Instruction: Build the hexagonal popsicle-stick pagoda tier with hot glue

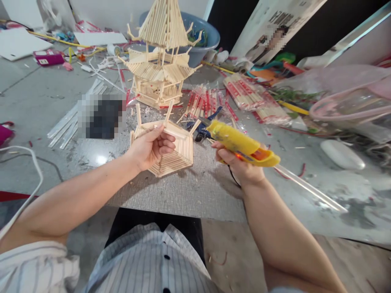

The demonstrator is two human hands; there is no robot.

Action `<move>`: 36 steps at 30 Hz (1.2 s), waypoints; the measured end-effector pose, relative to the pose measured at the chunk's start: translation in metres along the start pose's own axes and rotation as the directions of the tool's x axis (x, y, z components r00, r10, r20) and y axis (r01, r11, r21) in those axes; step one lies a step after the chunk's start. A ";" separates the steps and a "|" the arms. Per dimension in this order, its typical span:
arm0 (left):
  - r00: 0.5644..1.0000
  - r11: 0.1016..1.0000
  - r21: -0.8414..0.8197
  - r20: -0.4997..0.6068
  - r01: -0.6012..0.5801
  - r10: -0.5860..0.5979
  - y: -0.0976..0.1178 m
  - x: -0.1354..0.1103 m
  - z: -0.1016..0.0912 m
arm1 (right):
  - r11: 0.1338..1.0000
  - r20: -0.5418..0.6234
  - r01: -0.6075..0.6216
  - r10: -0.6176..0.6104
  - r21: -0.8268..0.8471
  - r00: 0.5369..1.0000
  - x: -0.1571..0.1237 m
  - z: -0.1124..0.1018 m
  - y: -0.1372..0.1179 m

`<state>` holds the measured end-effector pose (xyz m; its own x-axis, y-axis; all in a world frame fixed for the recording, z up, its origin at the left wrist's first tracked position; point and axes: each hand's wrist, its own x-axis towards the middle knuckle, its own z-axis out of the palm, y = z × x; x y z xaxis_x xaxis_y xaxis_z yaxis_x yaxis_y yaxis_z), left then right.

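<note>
My left hand (pixel 157 147) pinches a short wooden stick (pixel 174 132) between thumb and forefinger, the other fingers curled. Under and behind it sits a six-sided wooden base (pixel 160 167) built from rows of sticks, with a few short posts rising at its far corners. My right hand (pixel 240 162) is wrapped around a yellow hot glue gun (pixel 241 142), its nozzle pointing left toward the base. A long clear glue stick (pixel 314 189) juts from the gun's rear. Blue-handled pliers (pixel 201 128) lie between the base and the gun's tip.
Behind the base stands a tiered wooden pagoda model (pixel 161 69). Packs of wooden chopsticks (pixel 244 91) lie to its right, clear glue sticks (pixel 76 112) to the left. A blue basin (pixel 210 34), a white computer mouse (pixel 342 154) and a pink-rimmed container (pixel 351 110) are around.
</note>
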<state>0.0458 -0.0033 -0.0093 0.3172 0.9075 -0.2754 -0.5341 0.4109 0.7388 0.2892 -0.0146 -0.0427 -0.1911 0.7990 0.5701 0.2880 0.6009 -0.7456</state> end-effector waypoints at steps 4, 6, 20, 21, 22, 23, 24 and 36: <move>0.997 0.999 -0.035 -0.064 0.030 -0.032 -0.001 0.001 -0.001 | 0.977 0.046 0.188 -0.184 -0.104 0.982 0.008 -0.004 -0.013; 0.997 0.998 -0.026 -0.054 0.057 -0.059 -0.004 0.001 0.000 | 0.955 0.116 0.275 -0.262 -0.115 0.958 0.012 -0.008 -0.018; 0.994 0.996 -0.048 -0.077 0.079 -0.082 -0.010 0.002 0.003 | 0.857 0.313 0.447 -0.363 -0.257 0.877 0.016 -0.027 -0.023; 0.993 0.996 -0.048 -0.080 0.080 -0.083 -0.010 0.002 0.003 | 0.851 0.317 0.454 -0.368 -0.264 0.874 0.016 -0.026 -0.023; 0.993 0.996 -0.048 -0.079 0.081 -0.084 -0.009 0.002 0.003 | 0.847 0.317 0.459 -0.372 -0.268 0.872 0.015 -0.026 -0.023; 0.994 0.996 -0.047 -0.077 0.080 -0.083 -0.009 0.002 0.003 | 0.845 0.313 0.459 -0.373 -0.274 0.873 0.015 -0.026 -0.023; 0.994 0.996 -0.045 -0.075 0.079 -0.082 -0.009 0.003 0.003 | 0.846 0.312 0.453 -0.367 -0.279 0.877 0.015 -0.025 -0.023; 0.994 0.996 -0.027 -0.068 0.082 -0.083 -0.010 0.003 0.003 | 0.866 0.300 0.401 -0.314 -0.298 0.901 0.015 -0.022 -0.022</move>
<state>0.0542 -0.0050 -0.0161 0.3062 0.8740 -0.3774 -0.5273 0.4857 0.6971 0.3011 -0.0169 -0.0100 -0.5445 0.5374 0.6440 0.4525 0.8347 -0.3139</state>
